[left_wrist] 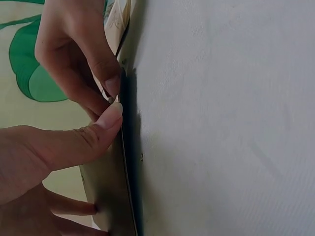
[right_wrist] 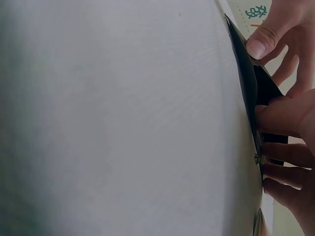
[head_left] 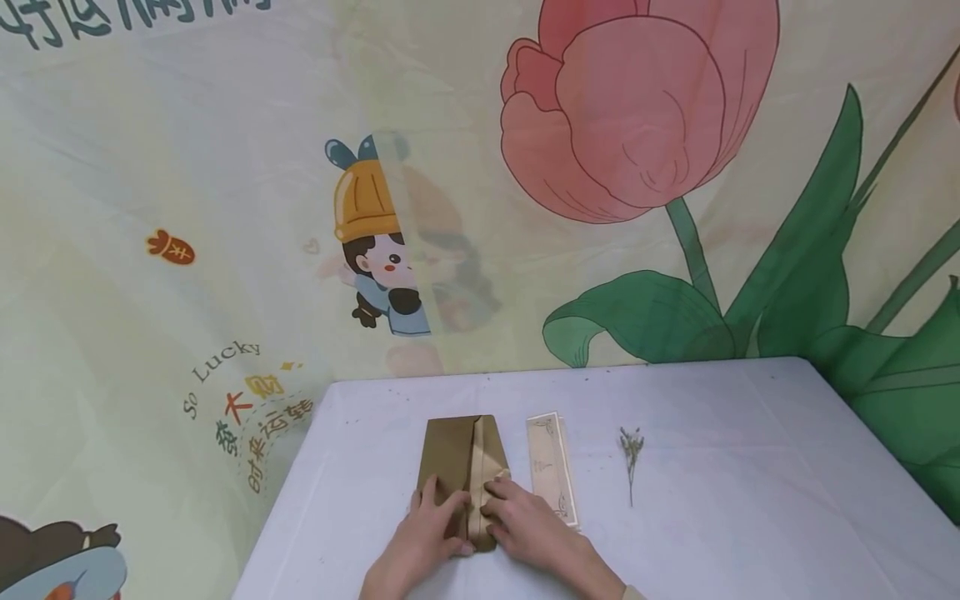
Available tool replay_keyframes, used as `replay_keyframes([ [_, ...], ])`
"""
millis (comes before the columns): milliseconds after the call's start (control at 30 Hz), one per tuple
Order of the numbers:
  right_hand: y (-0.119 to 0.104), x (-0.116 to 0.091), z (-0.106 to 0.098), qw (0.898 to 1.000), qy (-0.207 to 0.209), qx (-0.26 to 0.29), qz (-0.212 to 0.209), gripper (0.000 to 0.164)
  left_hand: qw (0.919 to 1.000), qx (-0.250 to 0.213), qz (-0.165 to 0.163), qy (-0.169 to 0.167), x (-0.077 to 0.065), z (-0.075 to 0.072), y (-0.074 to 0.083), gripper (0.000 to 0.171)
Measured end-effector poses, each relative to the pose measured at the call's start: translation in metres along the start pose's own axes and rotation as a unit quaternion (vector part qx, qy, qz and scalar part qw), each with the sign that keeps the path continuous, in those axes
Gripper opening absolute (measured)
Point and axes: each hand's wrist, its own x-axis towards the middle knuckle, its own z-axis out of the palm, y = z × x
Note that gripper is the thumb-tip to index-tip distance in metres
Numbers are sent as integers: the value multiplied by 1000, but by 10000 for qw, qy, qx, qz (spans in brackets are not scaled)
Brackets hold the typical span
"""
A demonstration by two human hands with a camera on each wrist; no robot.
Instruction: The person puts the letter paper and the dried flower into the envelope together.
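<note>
A folded brown paper (head_left: 448, 446) lies on the table in the head view, a lighter flap running lengthwise along its right part. My left hand (head_left: 423, 533) rests on the left part, fingers spread; its thumb (left_wrist: 98, 132) presses by the near edge in the left wrist view. On the flap, my right hand (head_left: 536, 527) pinches the paper with bent fingers. Seen from the right wrist, the near end of the paper (right_wrist: 246, 73) gapes, its inside dark. Right of it are a cream bordered card (head_left: 546, 458), partly behind my right hand, and a small dried flower sprig (head_left: 632, 454).
The white-covered table (head_left: 750, 500) has its far edge against a printed cloth backdrop (head_left: 262, 167) with a large tulip and cartoon figures. Tiny dark specks are scattered over the cover.
</note>
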Motion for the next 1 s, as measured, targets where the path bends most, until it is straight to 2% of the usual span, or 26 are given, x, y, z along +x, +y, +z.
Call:
replay_keyframes([
  [367, 0, -1, 1, 9999, 23, -107, -121, 20, 9996, -81, 126, -228, 2, -3, -9, 68],
  [667, -1, -1, 0, 9999, 53, -77, -130, 20, 9997, -73, 166, -173, 2, -5, -11, 70],
  [1000, 1, 0, 0, 9999, 82, -111, -46, 20, 9997, -18, 224, -2, 6, -1, -15, 69],
])
